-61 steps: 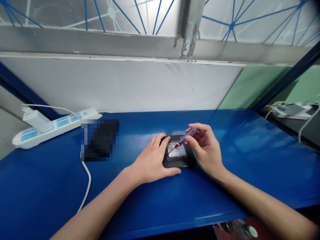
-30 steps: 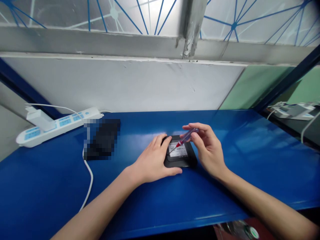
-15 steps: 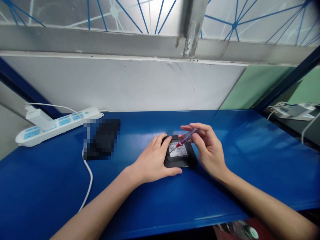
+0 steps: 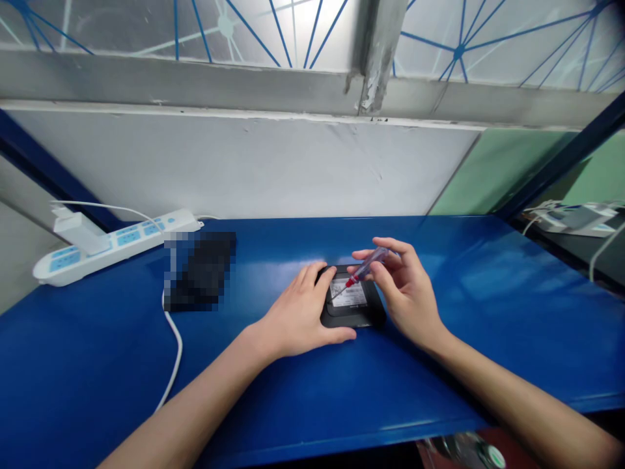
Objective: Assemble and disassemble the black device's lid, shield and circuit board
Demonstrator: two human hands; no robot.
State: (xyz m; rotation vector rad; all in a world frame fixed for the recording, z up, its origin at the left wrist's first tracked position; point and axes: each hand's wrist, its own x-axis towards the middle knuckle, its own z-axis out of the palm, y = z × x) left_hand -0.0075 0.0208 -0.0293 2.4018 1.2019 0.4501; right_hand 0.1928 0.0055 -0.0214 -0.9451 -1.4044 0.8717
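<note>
A flat black device (image 4: 375, 312) with a white printed label lies on the blue table. My left hand (image 4: 297, 312) spans its left side, fingers along the far left edge and thumb at the near edge, bracing it against the table. In my right hand (image 4: 410, 293) is a small screwdriver (image 4: 364, 267) with a clear purplish handle and a red collar, pinched between thumb and fingers. Its thin shaft slants down to the left, and the tip is at the label's left edge by my left fingers. Whether the tip sits in a screw is too small to tell.
A white power strip (image 4: 122, 244) with a plugged-in white adapter (image 4: 81, 231) lies at the back left. Nearby is a pixelated dark object (image 4: 202, 270), with a white cable (image 4: 178, 352) running towards me. A bottle (image 4: 488, 454) shows below the table's front edge.
The right fingers have shifted slightly on the screwdriver handle, the index finger a little higher. The tip has barely moved. The left hand and the device have stayed in place.
</note>
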